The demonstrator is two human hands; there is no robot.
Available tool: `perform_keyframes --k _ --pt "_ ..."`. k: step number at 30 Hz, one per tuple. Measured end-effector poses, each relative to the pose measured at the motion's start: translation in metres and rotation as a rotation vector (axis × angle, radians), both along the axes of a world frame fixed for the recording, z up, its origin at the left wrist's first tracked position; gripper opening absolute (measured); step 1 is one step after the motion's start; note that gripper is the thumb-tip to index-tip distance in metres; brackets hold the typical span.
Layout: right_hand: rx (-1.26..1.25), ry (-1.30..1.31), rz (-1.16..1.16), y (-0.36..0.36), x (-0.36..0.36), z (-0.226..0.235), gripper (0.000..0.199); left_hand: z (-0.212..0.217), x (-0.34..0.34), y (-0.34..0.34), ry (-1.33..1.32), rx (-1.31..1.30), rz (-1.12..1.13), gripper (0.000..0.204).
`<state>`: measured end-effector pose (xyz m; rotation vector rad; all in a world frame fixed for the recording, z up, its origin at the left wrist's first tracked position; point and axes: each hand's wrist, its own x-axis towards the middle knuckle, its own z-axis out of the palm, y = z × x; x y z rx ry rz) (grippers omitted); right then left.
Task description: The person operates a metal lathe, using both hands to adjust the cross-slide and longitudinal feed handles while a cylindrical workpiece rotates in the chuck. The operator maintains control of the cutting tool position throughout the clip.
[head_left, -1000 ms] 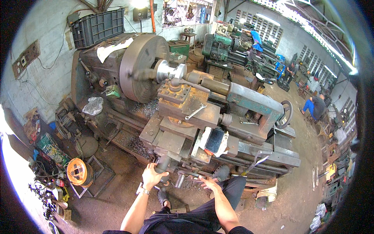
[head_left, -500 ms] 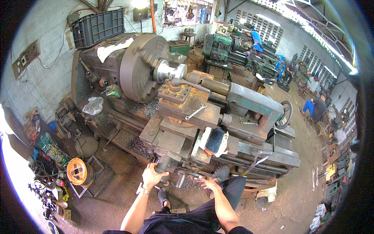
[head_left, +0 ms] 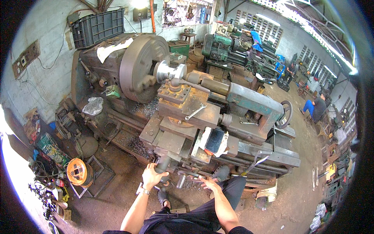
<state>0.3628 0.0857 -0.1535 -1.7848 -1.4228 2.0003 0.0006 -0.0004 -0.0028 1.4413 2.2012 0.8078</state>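
A large metal lathe fills the middle of the view. Its big round chuck (head_left: 134, 70) looks smeared by rotation and carries a shiny metal workpiece (head_left: 165, 71). Close to the workpiece is the tool post (head_left: 175, 92) on its carriage. My left hand (head_left: 152, 176) is closed round a grey cylindrical handle (head_left: 163, 163) at the carriage front, thumb pointing right. My right hand (head_left: 209, 183) has its fingers curled at the rim of a handwheel (head_left: 190, 174); part of the grip is hidden.
A wrench (head_left: 196, 111) and a dark phone (head_left: 214, 140) on a cloth lie on the carriage. The tailstock (head_left: 253, 103) stands at right. A cable spool (head_left: 78, 172) sits on the floor at left. Another person (head_left: 314, 107) sits at the far right.
The chuck's face has turned between the frames. Both my hands keep the same places on the handle and the handwheel, and the carriage shows no clear shift.
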Motion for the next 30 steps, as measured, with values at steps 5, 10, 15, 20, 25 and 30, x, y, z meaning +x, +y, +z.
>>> perform_keyframes --k 5,10,15,20,25,30 --pt "-0.007 0.008 0.008 0.001 0.001 -0.005 0.107 0.003 0.001 0.0 -0.01 -0.014 0.0 0.081" --pt "-0.012 -0.011 -0.023 0.0 0.0 0.003 0.104 0.004 0.0 0.0 -0.035 -0.021 0.0 0.081" --pt "-0.011 0.004 -0.024 -0.003 -0.002 0.01 0.1 0.003 0.001 0.0 -0.026 -0.017 0.003 0.08" --pt "-0.021 0.023 -0.019 -0.002 -0.001 0.008 0.099 0.002 0.0 0.0 -0.002 -0.012 -0.006 0.082" --pt "-0.029 0.001 -0.022 -0.001 -0.001 0.009 0.101 0.003 0.001 0.0 -0.025 -0.012 -0.001 0.079" --pt "-0.014 0.002 -0.029 -0.002 -0.002 0.01 0.103 0.004 0.001 0.0 -0.024 -0.008 0.004 0.078"
